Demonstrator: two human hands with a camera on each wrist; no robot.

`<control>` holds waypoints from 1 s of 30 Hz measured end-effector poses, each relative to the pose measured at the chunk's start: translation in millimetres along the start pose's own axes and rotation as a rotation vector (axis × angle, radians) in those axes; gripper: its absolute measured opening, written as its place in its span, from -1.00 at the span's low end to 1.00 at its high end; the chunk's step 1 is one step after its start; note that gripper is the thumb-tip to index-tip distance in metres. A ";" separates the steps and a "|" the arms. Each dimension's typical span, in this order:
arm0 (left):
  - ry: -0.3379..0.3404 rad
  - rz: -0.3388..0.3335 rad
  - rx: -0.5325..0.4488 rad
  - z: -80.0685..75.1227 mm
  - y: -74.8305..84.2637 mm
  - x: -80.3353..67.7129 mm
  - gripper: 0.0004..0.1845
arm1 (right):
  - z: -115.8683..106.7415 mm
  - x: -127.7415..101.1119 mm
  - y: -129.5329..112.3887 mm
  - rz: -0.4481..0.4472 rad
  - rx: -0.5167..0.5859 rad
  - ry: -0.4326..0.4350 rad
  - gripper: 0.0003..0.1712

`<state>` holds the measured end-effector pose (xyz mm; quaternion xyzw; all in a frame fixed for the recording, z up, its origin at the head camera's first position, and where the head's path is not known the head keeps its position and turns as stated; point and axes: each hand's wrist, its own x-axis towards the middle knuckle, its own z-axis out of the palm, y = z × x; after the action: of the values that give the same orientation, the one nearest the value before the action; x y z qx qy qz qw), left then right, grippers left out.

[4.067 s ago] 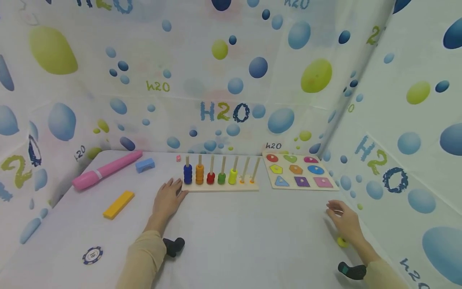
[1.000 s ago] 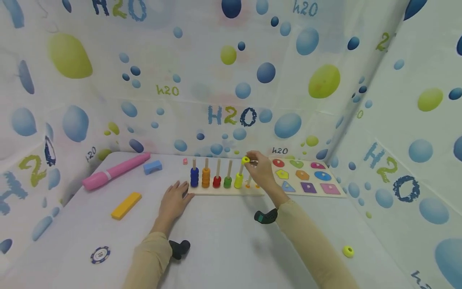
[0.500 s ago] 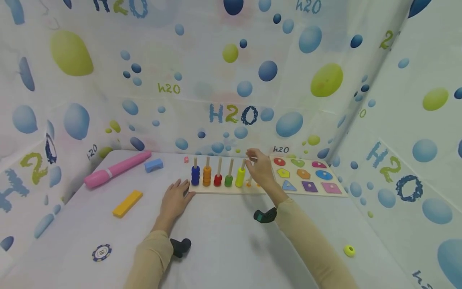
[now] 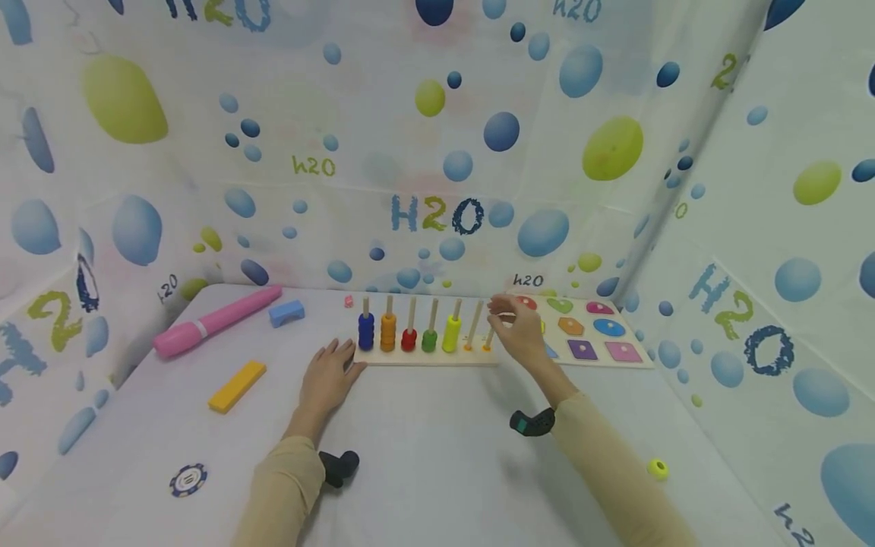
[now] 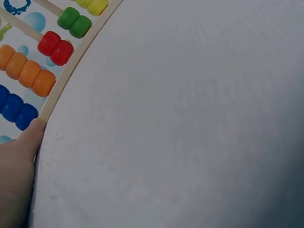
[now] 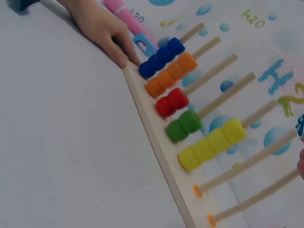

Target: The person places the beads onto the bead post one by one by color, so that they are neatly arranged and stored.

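Observation:
A wooden peg board stands at the back middle of the table, its upright pegs carrying blue, orange, red, green and yellow beads. The two rightmost pegs hold no beads. My left hand rests at the board's left end, fingers spread, its thumb touching the front corner. Beside the right end, my right hand is raised with loosely bent fingers and no bead showing in them. A loose yellow bead lies on the table at the right, near my right sleeve.
A shape puzzle board lies right of the pegs, partly behind my right hand. At the left are a pink marker-shaped object, a blue block, a yellow block and a poker chip. Patterned sheets rise behind and at the sides.
My right hand came from the right with a yellow bead, which now sits atop the yellow stack. The hand has let go and moved right; my left hand stays at the board.

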<state>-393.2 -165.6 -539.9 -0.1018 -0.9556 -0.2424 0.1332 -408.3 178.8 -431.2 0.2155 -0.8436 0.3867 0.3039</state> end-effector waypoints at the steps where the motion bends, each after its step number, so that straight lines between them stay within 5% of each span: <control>1: -0.002 -0.002 0.001 0.2 -0.4 -0.1 -0.39 | -6.1 -3.8 5.0 0.009 -0.004 -0.002 -0.70; 16: -0.018 -0.008 0.003 -0.9 1.1 0.5 -0.38 | -114.7 -96.6 70.1 0.159 -0.193 -0.082 -0.71; 30: -0.020 -0.005 0.000 -0.6 0.0 0.9 -0.38 | -188.8 -185.9 75.6 0.362 -0.338 -0.141 -0.64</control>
<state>-394.0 -165.7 -539.1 -0.1021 -0.9571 -0.2418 0.1229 -254.0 396.6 -499.5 0.0334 -0.9402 0.2723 0.2020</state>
